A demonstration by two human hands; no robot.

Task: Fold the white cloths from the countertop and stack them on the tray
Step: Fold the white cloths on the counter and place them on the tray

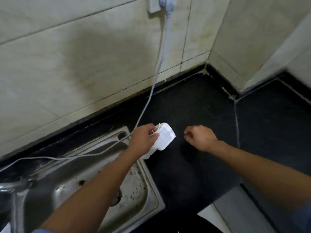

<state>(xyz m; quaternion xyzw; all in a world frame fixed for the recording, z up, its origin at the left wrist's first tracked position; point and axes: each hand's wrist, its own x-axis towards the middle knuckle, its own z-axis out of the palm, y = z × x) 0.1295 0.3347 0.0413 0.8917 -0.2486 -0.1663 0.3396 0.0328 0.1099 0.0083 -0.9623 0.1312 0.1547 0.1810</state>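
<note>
Cloth (165, 137) hangs folded from left hand (143, 138), long axis slanting down-left.

Home kitchen; steel sink (94, 179) lower left, black countertop (202, 115) centre, stained tiled wall (67, 56) above, wall socket (154, 4) top.

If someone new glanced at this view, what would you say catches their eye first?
The white cloth, gripped in the left hand where the steel sink meets the black countertop, stands out most. Beside it the right hand hovers over the countertop with fingers curled, apparently empty. A grey cable drops from the wall socket and trails across the sink.
</note>
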